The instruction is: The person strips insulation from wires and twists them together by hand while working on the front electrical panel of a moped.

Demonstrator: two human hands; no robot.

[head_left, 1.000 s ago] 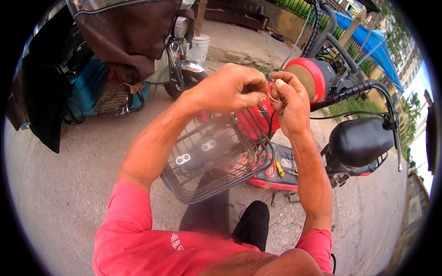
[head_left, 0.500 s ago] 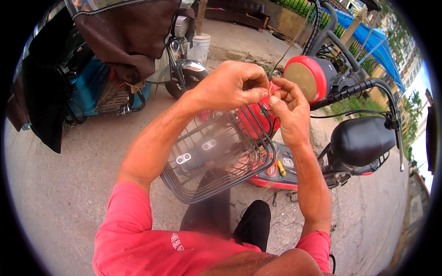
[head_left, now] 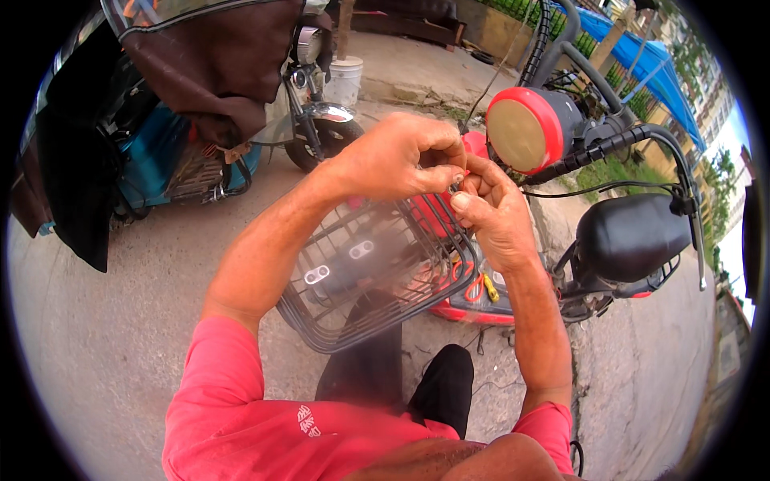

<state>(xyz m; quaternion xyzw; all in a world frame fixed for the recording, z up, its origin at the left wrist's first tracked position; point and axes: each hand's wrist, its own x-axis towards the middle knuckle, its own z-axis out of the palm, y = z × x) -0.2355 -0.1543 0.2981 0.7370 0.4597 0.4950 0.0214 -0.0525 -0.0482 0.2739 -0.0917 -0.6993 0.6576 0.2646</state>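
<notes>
My left hand (head_left: 405, 160) and my right hand (head_left: 489, 208) meet, fingers curled and pinched around a small bit (head_left: 458, 179), perhaps a wire end or fitting, too small to name. They are just above a red scooter's front panel (head_left: 429, 212) and the dark wire basket (head_left: 325, 349) mounted there. The round headlamp unit (head_left: 517, 132) with a red rim and tan face sits beyond my right hand, by the handlebar. A yellow-handled tool (head_left: 491, 289) and an orange-handled one lie on the scooter's footboard.
A teal scooter (head_left: 172, 160) with a brown cover (head_left: 200, 64) stands at left. The black seat (head_left: 630, 232) is at right. Behind are a white bucket (head_left: 343, 80), a kerb, a fence and a blue tarp (head_left: 658, 80). Cables (head_left: 601, 186) hang from the handlebar.
My right hand has moved a little down and left, its fingers still pinched beside my left hand's. The headlamp unit appears slightly lower and further left.
</notes>
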